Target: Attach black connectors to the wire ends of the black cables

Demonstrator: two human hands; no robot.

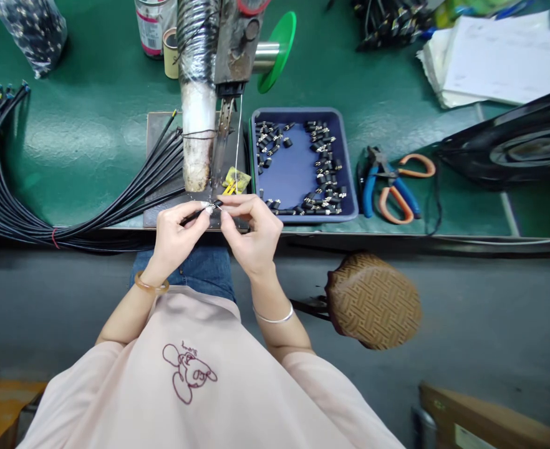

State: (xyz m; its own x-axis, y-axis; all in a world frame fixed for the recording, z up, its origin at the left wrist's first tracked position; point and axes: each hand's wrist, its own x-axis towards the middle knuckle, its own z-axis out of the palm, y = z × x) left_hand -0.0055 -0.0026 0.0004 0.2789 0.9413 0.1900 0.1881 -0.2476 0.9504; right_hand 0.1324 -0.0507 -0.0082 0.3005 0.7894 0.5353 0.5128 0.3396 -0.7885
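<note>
My left hand (180, 234) is closed in a pinch on a black cable, which is mostly hidden by the fingers. Fingertips of my right hand (255, 229) are pinched together just beside it; a small dark piece (217, 203) shows where the hands meet, and what the right fingers grip is too small to make out. Right above the fingertips is the soldering iron head (225, 128), with a thin solder wire (239, 134) running down. A bundle of black cables (116, 209) lies to the left. A blue tray (284, 168) of small black connectors (324, 162) sits to the right.
A white-tipped duct (196, 149) hangs beside the iron, near a green solder spool (279, 53). Pliers (387, 184) with blue and orange handles lie right of the tray. Papers (509, 59) and a black device (513, 146) are farther right. A stool (375, 300) stands below the bench edge.
</note>
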